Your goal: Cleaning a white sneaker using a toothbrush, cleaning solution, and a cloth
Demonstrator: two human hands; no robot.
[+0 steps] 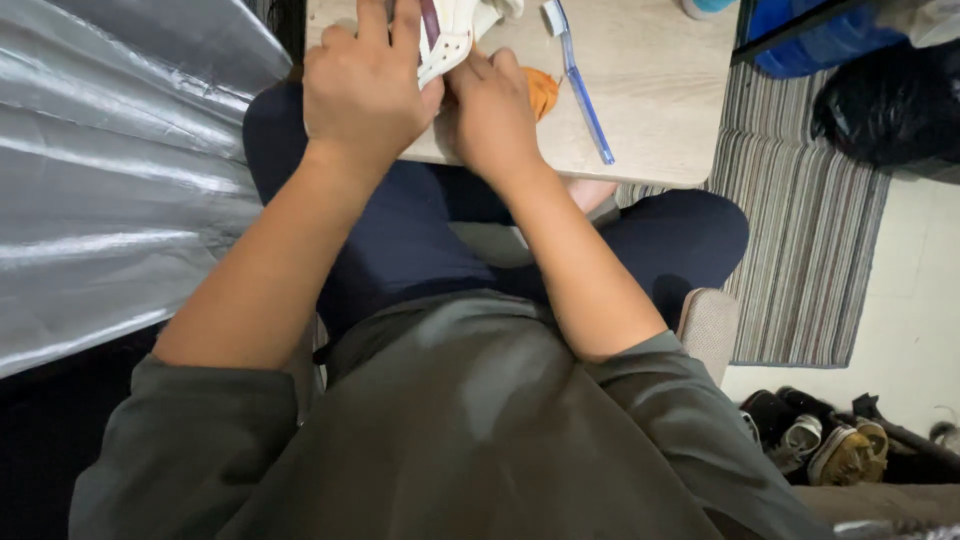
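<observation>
White shoe [445,35]: clasped by left hand [365,85], pinched by right hand [492,115]; apparently at table [650,120] edge. Risk: toothbrush [580,85] beside the grip is knocked off.

You have no labels, signs or screens before you; only a black bag [885,100], bulging and knotted, on the floor at upper right beside a blue bin [810,40].

Desk [660,110]: light wood-grain top. Lying on it: blue toothbrush [582,85], head toward far edge; orange cloth [542,90], partly hidden behind hand; white shoe [450,30] at far edge, whether resting on the top unclear.
</observation>
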